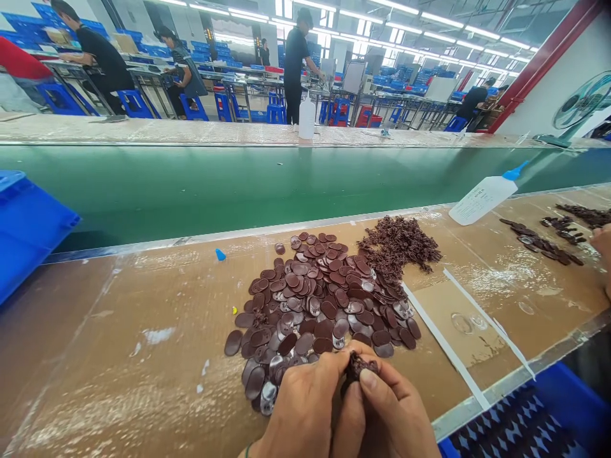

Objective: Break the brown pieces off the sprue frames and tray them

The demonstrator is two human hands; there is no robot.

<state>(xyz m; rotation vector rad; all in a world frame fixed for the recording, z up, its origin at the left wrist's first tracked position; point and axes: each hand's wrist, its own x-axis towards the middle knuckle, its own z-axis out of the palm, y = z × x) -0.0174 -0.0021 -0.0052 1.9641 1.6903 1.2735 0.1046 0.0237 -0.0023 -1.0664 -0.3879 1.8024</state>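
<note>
My left hand (305, 401) and my right hand (391, 401) meet at the bottom centre, over the near edge of a pile of flat brown oval pieces (319, 286). Between the fingertips of both is a small, dark brown, rough-shaped piece (359, 367), pinched by each hand and partly covered by the fingers. Behind and to the right of the ovals lies a heap of small knobbly brown parts (401, 245), touching the pile.
A blue bin (33, 229) stands at the left, a green belt (229, 184) runs behind the bench (119, 331). A blue-tipped bottle (484, 198) leans at the right. A person's hand (602, 245) is at the right edge. A blue crate (548, 394) sits below.
</note>
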